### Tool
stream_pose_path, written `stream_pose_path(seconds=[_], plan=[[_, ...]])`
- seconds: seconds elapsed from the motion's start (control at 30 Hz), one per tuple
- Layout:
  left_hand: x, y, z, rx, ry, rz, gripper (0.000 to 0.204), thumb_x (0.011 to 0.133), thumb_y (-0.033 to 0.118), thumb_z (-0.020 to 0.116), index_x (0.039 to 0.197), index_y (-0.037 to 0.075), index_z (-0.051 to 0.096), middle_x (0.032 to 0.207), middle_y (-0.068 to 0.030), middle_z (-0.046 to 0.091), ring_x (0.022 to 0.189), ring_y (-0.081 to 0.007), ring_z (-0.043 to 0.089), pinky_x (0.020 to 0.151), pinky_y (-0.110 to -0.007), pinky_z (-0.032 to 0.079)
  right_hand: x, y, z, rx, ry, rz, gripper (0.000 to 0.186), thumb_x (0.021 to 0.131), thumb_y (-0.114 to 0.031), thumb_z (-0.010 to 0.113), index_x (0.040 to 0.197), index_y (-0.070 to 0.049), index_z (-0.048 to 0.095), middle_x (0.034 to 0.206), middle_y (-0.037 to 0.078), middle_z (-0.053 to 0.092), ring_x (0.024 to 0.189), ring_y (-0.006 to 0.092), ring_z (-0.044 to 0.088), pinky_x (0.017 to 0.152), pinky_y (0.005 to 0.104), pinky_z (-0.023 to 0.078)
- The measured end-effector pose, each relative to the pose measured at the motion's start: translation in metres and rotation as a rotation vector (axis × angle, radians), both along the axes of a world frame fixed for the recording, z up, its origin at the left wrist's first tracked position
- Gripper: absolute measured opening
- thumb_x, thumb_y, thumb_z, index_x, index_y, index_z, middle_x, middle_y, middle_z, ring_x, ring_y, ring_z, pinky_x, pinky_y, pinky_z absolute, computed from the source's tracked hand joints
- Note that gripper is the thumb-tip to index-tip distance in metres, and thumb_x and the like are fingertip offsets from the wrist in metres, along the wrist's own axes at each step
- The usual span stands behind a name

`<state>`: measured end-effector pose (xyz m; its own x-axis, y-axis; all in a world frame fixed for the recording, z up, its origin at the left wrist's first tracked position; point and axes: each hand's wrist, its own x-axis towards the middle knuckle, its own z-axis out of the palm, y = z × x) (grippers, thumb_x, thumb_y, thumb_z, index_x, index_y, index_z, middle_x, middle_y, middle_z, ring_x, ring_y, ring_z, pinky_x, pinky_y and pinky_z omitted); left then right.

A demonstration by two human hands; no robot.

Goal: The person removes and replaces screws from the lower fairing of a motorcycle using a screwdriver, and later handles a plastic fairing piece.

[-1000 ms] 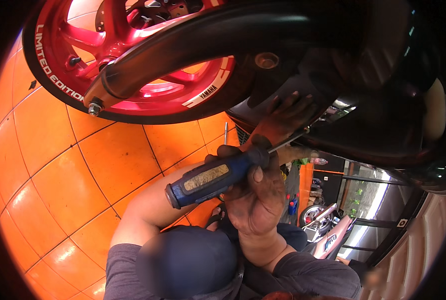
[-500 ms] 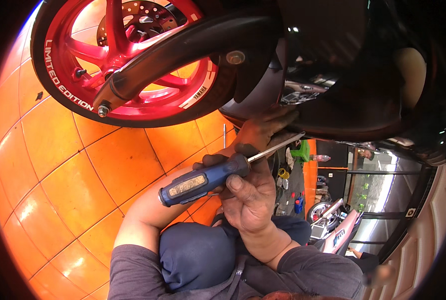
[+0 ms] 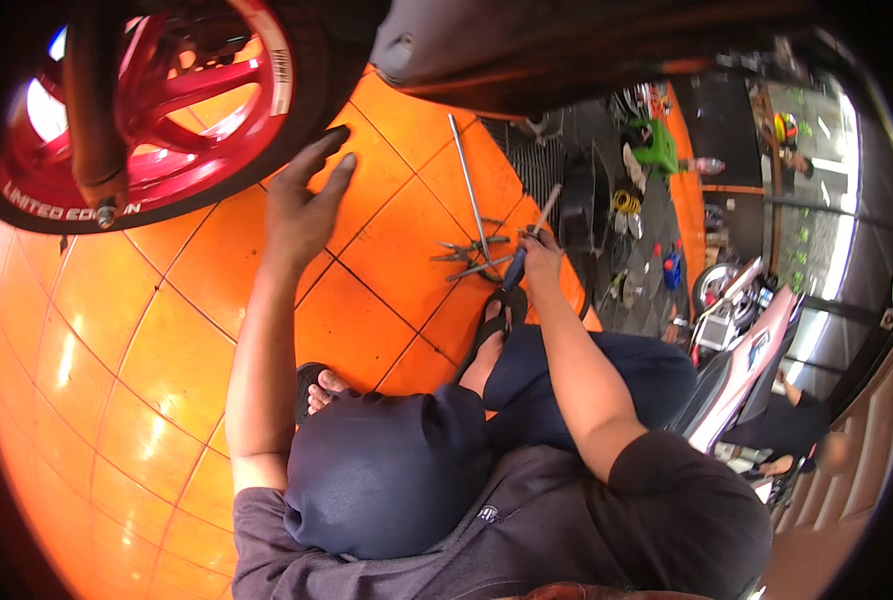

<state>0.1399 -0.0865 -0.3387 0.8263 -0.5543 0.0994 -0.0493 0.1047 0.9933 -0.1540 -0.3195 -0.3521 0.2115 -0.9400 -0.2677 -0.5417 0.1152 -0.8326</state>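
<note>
Blue scrwdrvr [image 3: 514, 271], in R hand [image 3: 540, 258] (nr pliers [image 3: 459, 252])

Screwdriver [image 3: 514, 270] partly hidden by right fingers [image 3: 537, 241], red wheel [image 3: 201, 90] cut off

A red wheel [image 3: 201, 88] is ringed by a black tyre [image 3: 311, 85] marked with white lettering [image 3: 34, 200], while orange floor tiles [image 3: 371, 300] are crossed by a dark grid. A screwdriver [image 3: 513, 270] is finished with a blue handle, pliers [image 3: 463, 249] with green; navy trousers [image 3: 386, 480] are worn with a dark grey shirt [image 3: 556, 510].
</note>
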Motion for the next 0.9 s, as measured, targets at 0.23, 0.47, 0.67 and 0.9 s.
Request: stream_pose_path(seconds=[0.23,0.47,0.67,0.9], plan=[[-0.024,0.047,-0.034,0.206,0.22,-0.07,0.037,0.094,0.023,0.06,0.122,-0.001,0.06,0.116,-0.0118,0.065,0.109,-0.0173,0.058,0.096,-0.03,0.042,-0.027,0.023,-0.035,-0.15,0.421,0.177,0.04,0.087,-0.017,0.058,0.125,-0.005,0.056,0.11,0.013,0.062,0.095,0.0294,0.059,0.083,0.0381,0.046],[-0.027,0.016,-0.005,0.232,0.149,-0.14,0.035,0.095,0.022,0.059,0.122,-0.002,0.06,0.118,-0.0124,0.064,0.11,-0.0166,0.058,0.097,-0.03,0.042,0.028,0.064,-0.035,-0.252,0.814,0.907,0.04,0.092,-0.034,0.054,0.126,-0.013,0.053,0.119,0.016,0.056,0.115,0.034,0.053,0.098,0.0453,0.042],[0.006,0.007,0.056,0.21,-0.089,-0.102,0.033,0.094,0.019,0.06,0.121,-0.001,0.061,0.119,-0.0127,0.064,0.112,-0.0167,0.057,0.097,-0.029,0.042,0.05,0.004,-0.006,-0.056,0.618,0.73,0.035,0.092,-0.037,0.054,0.111,-0.009,0.064,0.119,0.018,0.061,0.107,0.0353,0.059,0.091,0.0442,0.047],[0.014,-0.008,0.109,0.177,-0.196,-0.147,0.041,0.094,0.021,0.06,0.128,-0.002,0.053,0.123,-0.0134,0.06,0.115,-0.0175,0.055,0.1,-0.03,0.039,0.036,-0.185,-0.059,-0.324,0.772,0.145,0.05,0.084,-0.032,0.062,0.127,-0.007,0.058,0.122,0.023,0.059,0.117,0.0382,0.054,0.099,0.0435,0.044]])
